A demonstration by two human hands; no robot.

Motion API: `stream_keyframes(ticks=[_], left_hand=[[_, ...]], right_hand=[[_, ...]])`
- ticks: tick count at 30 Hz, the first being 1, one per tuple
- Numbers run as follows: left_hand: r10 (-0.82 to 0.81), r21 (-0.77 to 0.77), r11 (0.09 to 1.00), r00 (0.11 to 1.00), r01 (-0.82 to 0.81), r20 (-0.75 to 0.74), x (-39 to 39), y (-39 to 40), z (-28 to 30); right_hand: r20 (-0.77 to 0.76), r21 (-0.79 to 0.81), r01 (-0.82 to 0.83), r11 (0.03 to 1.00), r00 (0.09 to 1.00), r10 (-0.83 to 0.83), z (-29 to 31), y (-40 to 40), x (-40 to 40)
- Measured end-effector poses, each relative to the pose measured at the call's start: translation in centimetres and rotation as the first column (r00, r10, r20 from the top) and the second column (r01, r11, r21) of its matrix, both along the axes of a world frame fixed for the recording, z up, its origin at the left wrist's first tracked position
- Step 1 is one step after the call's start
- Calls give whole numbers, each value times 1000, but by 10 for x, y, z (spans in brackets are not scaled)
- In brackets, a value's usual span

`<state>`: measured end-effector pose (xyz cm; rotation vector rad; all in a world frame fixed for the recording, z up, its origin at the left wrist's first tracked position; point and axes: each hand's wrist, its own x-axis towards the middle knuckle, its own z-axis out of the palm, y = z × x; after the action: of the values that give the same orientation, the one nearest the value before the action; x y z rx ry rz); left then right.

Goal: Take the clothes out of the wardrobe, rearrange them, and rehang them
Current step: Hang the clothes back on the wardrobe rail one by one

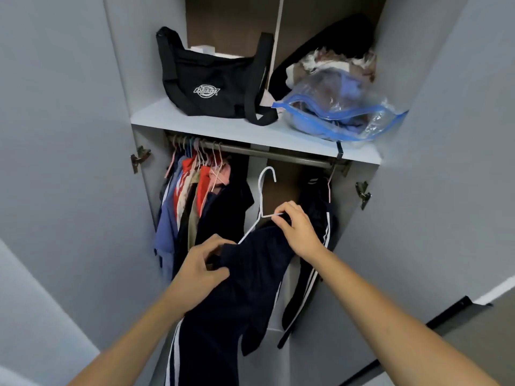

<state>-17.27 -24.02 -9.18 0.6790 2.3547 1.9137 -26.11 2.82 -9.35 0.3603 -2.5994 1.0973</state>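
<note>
the open grey wardrobe (418, 135) fills the view, its metal rail (278, 154) under the shelf at 12 o'clock. a bunch of coloured clothes on hangers (195, 190) is crowded toward 10 o'clock, probably to leave free rail in the middle. the dark navy trousers with white side stripes (245, 288) drape over the thin white wire hanger (263, 196) at centre, hook upward, ready for the rail. the left hand (200, 268) grips the fabric at 7 o'clock, seemingly evening it. the right hand (298, 229) pinches the hanger's shoulder, steadying it.
</note>
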Motion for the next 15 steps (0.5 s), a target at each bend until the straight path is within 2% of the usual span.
stream_keyframes(ticks=[6, 9, 12, 15], left_hand=[[-11, -49, 999, 998, 8, -62, -52, 25, -18], [27, -58, 998, 996, -32, -83, -75, 44, -26], [64, -66, 995, 992, -72, -108, -94, 67, -31], [98, -108, 987, 981, -117, -164, -111, 95, -39]], right_hand=[[129, -168, 76, 983, 990, -54, 12, 6, -17], [95, -305, 70, 950, 995, -43, 23, 5, -24], [37, -297, 112, 948, 994, -105, 32, 11, -38], [29, -196, 148, 970, 989, -145, 35, 25, -60]])
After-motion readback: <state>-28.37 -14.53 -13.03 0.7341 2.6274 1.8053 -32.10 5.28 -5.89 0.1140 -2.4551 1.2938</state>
